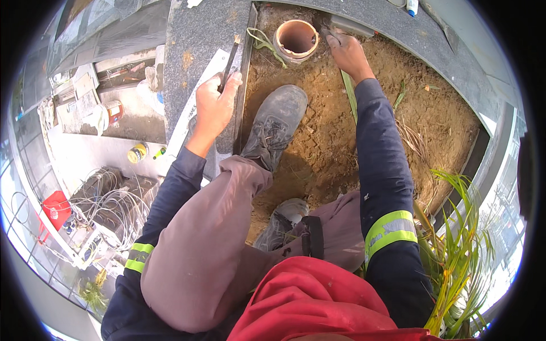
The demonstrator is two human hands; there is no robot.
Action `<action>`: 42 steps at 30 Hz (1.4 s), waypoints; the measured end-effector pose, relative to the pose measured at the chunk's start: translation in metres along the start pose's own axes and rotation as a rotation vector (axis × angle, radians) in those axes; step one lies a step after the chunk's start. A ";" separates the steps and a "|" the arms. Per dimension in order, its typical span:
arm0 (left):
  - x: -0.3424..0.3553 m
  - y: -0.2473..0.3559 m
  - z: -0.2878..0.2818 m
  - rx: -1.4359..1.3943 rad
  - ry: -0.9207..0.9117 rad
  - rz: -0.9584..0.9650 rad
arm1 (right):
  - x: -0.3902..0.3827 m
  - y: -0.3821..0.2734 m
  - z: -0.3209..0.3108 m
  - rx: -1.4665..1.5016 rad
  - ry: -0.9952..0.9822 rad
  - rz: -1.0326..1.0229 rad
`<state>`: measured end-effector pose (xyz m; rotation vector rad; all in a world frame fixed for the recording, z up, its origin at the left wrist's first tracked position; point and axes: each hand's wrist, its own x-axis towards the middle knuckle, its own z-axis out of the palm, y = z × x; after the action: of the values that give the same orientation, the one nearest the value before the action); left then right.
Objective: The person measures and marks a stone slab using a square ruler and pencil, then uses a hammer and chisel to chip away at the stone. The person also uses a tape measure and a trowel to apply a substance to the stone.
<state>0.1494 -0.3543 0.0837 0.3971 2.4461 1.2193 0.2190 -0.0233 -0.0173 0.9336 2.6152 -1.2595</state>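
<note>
My left hand [216, 108] is closed around a slim dark rod-like tool [232, 58] with a pale tan tip, held over the grey stone border. Beside that hand lies a long white straight strip [193, 108] along the stone. My right hand [350, 58] is down at the soil, its fingers curled round something grey that is mostly hidden. Just left of it, an orange-brown round pipe [296, 40] stands upright in the dirt with its mouth up. A grey flat edge [354, 25] runs along the border beyond my right fingers.
Brown soil [324, 131] fills the bed, with my shoe [278, 119] on it. Green leafy plants [460, 244] grow at the lower right. At left are tangled wires [122, 204], a red object [55, 213], a yellow can [137, 152] and a bucket [111, 113].
</note>
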 end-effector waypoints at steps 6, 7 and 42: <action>0.003 -0.003 0.004 -0.029 -0.005 0.010 | -0.011 -0.011 0.008 -0.251 0.175 -0.176; 0.004 -0.003 0.004 -0.030 -0.016 0.009 | -0.010 -0.013 0.014 -0.312 0.187 -0.142; 0.002 -0.001 0.005 -0.035 -0.070 0.024 | 0.021 0.005 0.024 -0.335 0.052 -0.118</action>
<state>0.1499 -0.3502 0.0797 0.4525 2.3635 1.2353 0.2003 -0.0284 -0.0435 0.7729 2.8344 -0.7866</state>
